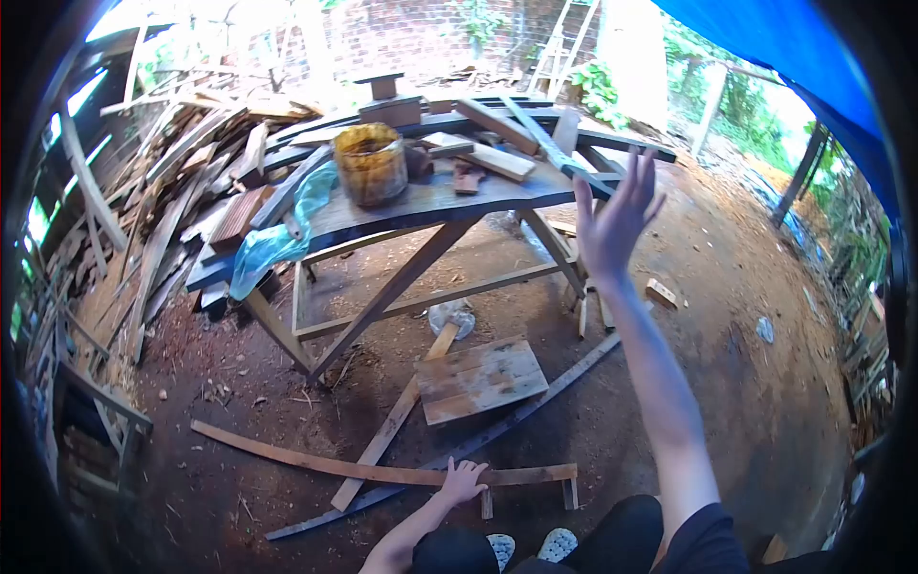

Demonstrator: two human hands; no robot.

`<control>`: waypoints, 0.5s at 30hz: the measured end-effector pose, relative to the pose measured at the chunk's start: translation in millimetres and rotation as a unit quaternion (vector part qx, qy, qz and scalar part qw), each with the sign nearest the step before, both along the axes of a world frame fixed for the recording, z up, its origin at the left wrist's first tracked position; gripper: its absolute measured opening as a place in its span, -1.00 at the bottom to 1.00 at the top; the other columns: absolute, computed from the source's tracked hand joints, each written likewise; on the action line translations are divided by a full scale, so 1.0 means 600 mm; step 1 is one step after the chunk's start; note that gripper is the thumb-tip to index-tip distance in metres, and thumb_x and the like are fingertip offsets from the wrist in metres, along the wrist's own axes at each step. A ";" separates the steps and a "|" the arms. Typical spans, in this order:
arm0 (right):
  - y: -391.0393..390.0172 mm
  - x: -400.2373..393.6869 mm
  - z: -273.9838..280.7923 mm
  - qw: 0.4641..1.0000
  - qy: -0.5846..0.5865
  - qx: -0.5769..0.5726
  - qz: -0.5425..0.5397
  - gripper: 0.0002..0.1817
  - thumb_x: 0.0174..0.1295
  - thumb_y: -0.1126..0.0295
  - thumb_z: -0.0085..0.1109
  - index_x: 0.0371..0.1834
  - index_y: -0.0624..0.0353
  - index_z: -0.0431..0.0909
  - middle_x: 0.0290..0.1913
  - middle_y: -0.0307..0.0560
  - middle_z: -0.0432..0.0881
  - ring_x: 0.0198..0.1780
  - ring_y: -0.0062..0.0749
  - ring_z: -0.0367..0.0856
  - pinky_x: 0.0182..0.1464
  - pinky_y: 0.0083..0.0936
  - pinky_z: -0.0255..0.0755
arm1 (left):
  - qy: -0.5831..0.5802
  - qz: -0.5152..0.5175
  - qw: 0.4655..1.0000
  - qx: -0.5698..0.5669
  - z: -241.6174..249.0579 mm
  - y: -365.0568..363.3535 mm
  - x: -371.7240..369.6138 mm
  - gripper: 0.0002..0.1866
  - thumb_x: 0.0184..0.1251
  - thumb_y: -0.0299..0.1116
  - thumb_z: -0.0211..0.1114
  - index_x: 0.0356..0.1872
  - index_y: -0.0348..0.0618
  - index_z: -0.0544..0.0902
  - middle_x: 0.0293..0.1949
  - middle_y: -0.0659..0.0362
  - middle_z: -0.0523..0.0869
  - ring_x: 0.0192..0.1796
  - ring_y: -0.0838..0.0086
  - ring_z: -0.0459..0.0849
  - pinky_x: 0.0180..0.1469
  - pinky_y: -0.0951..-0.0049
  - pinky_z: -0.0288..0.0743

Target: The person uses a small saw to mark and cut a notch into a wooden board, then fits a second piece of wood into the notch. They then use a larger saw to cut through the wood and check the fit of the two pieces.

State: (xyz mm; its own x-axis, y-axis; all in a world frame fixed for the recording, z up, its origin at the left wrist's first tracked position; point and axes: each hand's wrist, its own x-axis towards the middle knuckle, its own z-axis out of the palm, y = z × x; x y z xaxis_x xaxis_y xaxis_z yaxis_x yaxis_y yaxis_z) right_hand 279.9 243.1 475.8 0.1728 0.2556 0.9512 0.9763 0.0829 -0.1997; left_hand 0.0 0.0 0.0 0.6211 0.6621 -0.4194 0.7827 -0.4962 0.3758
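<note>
My left hand (464, 481) is low in the middle of the head view, on a long, slightly bowed wooden strip (316, 461). Its fingers lie across the strip and grip it; their undersides are hidden. Short upright wooden pieces (571, 493) show under the strip's right end. My right hand (617, 220) is raised beside the workbench's right end, with fingers spread and nothing in it. Beyond the strip, a wooden board (481, 380) lies over a longer plank (390, 432) and a dark strip (564, 381).
A wooden workbench (430, 203) carries a stained yellow tub (370, 167), a bluish plastic bag (273, 251) and several wood pieces. Scrap wood (182, 158) is heaped at the left. A small block (661, 294) lies on the ground at right. Blue tarp (813, 57) hangs at upper right.
</note>
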 end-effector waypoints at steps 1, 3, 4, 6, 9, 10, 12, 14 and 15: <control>-0.049 -0.009 -0.008 0.999 -0.002 0.034 0.018 0.03 0.43 -0.12 0.22 0.71 0.21 -0.14 0.72 0.19 -0.05 0.72 0.12 -0.08 0.62 0.34 -0.43 | -0.019 0.014 1.000 0.006 0.006 0.004 -0.013 -0.16 0.35 0.19 0.34 0.57 0.12 0.31 0.39 0.03 0.50 0.56 0.18 0.31 0.58 -0.46 -0.20; -0.144 0.034 -0.015 0.991 0.008 0.135 0.012 -0.02 0.45 0.01 0.22 0.69 0.27 -0.13 0.70 0.19 0.00 0.71 0.08 -0.05 0.62 0.31 -0.41 | -0.044 0.015 0.999 0.014 0.025 0.015 0.024 -0.19 0.35 0.16 0.35 0.54 0.09 0.34 0.36 0.06 0.53 0.54 0.16 0.33 0.58 -0.45 -0.18; -0.178 0.052 -0.025 0.986 0.011 0.165 -0.015 -0.07 0.46 0.11 0.21 0.69 0.29 -0.12 0.69 0.19 0.03 0.71 0.04 -0.02 0.63 0.30 -0.40 | -0.067 0.034 0.996 0.039 0.033 0.024 0.023 -0.20 0.34 0.16 0.35 0.53 0.08 0.36 0.35 0.06 0.53 0.52 0.15 0.36 0.58 -0.44 -0.15; -0.230 0.091 -0.071 0.984 0.075 0.143 -0.081 -0.08 0.46 0.13 0.22 0.69 0.28 -0.11 0.69 0.19 0.04 0.71 0.03 -0.01 0.63 0.30 -0.38 | -0.098 0.050 0.990 0.085 0.049 0.032 0.014 -0.22 0.33 0.14 0.36 0.51 0.06 0.38 0.31 0.07 0.55 0.48 0.17 0.39 0.57 -0.43 -0.13; -0.271 0.146 -0.131 0.964 0.181 0.120 -0.151 -0.12 0.46 0.15 0.21 0.67 0.27 -0.05 0.69 0.18 0.05 0.70 0.02 0.01 0.62 0.34 -0.30 | -0.168 0.078 0.971 0.154 0.104 0.064 0.026 -0.46 0.34 0.04 0.37 0.25 0.00 0.63 0.20 0.11 0.62 0.36 0.18 0.48 0.53 -0.31 0.02; -0.272 0.160 -0.144 0.966 0.164 0.101 -0.175 -0.12 0.46 0.14 0.22 0.67 0.26 -0.04 0.68 0.17 0.06 0.70 0.01 0.02 0.61 0.36 -0.28 | -0.165 0.072 0.971 0.155 0.134 0.079 0.027 -0.46 0.34 0.04 0.37 0.25 0.00 0.63 0.20 0.11 0.62 0.36 0.18 0.48 0.53 -0.31 0.02; -0.280 0.174 -0.145 0.966 0.147 0.072 -0.198 -0.14 0.44 0.11 0.24 0.66 0.21 0.04 0.68 0.16 0.07 0.69 0.00 0.05 0.60 0.41 -0.28 | -0.196 0.095 0.958 0.188 0.187 0.100 0.031 -0.71 0.37 -0.06 0.37 -0.14 -0.04 0.78 0.01 0.13 0.69 0.19 0.18 0.59 0.41 -0.09 0.19; -0.280 0.184 -0.132 0.960 0.161 0.080 -0.214 -0.16 0.44 0.09 0.25 0.64 0.20 0.08 0.68 0.17 0.08 0.68 0.02 0.06 0.59 0.41 -0.27 | -0.217 0.113 0.948 0.203 0.221 0.127 0.046 -0.76 0.37 -0.12 0.36 -0.25 -0.06 0.77 -0.07 0.12 0.70 0.11 0.19 0.63 0.36 -0.03 0.22; -0.283 0.185 -0.131 0.955 0.172 0.075 -0.229 -0.18 0.43 0.07 0.27 0.62 0.19 0.13 0.68 0.17 0.09 0.68 0.04 0.06 0.59 0.42 -0.27 | -0.237 0.137 0.939 0.208 0.234 0.131 0.048 -0.78 0.38 -0.18 0.36 -0.36 -0.07 0.77 -0.16 0.12 0.72 0.02 0.20 0.67 0.31 0.04 0.25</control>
